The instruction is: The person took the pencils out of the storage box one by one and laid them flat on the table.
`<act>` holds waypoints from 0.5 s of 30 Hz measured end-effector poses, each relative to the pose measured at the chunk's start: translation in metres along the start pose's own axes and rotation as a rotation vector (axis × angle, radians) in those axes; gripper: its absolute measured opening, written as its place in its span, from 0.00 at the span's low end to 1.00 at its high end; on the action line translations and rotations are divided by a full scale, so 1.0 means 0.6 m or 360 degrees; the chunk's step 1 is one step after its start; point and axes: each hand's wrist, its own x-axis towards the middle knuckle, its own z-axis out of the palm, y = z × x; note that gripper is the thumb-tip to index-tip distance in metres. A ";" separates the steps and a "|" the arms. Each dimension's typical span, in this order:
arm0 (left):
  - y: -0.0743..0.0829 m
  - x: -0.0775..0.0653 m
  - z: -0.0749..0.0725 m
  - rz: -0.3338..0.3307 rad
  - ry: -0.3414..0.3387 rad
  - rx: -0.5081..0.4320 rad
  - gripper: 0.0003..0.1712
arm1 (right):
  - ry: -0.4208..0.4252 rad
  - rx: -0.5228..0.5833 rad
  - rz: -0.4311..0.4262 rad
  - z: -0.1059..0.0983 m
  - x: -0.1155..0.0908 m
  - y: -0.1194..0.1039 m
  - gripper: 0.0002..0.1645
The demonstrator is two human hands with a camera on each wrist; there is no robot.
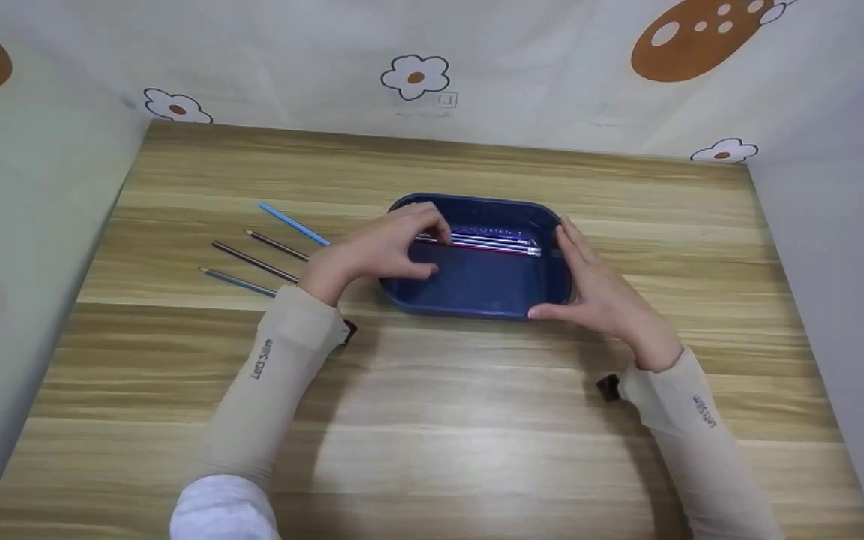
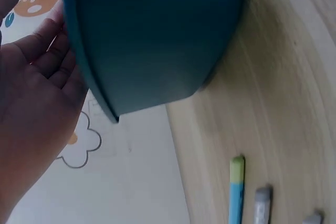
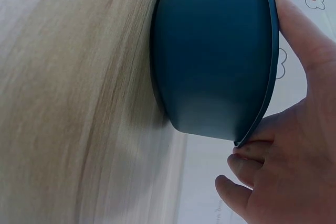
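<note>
A dark blue rectangular box (image 1: 477, 289) with rounded corners lies open on the table. Several pencils (image 1: 496, 244) lie inside it along the far side. My left hand (image 1: 394, 244) reaches over the box's left end, thumb apart from the bent fingers, which are close to the pencils' left ends; no object shows between them. At the other end, my right hand (image 1: 601, 289) holds the box by its rim, thumb at the near corner and fingers at the far one. In the right wrist view, the box's outer wall (image 3: 215, 61) hides its inside.
Left of the box, a light blue pencil (image 1: 293, 223) and several darker pencils (image 1: 252, 259) lie on the wooden table (image 1: 447, 420), partly hidden behind my left wrist. Pale walls with flower prints (image 1: 415, 77) surround the table at the back and sides.
</note>
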 end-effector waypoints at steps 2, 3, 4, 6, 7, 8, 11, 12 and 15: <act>-0.001 0.009 0.005 0.0016 -0.0013 0.0009 0.22 | -0.0003 0.0001 0.0002 0.000 0.000 0.000 0.79; -0.001 0.013 0.007 0.0016 -0.0024 0.0018 0.22 | -0.0004 -0.0001 0.0000 0.000 0.000 0.001 0.79; -0.001 0.017 0.009 0.0011 -0.0037 0.0024 0.22 | -0.0002 -0.0002 0.0004 0.000 -0.001 0.001 0.79; -0.001 0.025 0.014 -0.0004 -0.0068 0.0035 0.22 | -0.0003 -0.0001 0.0008 0.000 -0.001 0.001 0.79; -0.001 0.029 0.016 -0.0013 -0.0083 0.0040 0.22 | -0.0003 -0.0003 0.0008 0.000 0.000 0.001 0.79; -0.001 0.033 0.018 -0.0021 -0.0098 0.0045 0.22 | -0.0003 -0.0002 0.0008 0.000 0.000 0.002 0.79; -0.001 0.043 0.024 -0.0047 -0.0133 0.0052 0.22 | -0.0005 0.0008 0.0012 0.001 0.000 0.002 0.79; -0.002 0.046 0.025 -0.0058 -0.0142 0.0049 0.22 | -0.0005 0.0010 0.0012 0.001 0.000 0.002 0.79; -0.003 0.054 0.029 -0.0087 -0.0163 0.0057 0.22 | -0.0005 0.0013 0.0013 0.000 0.000 0.002 0.79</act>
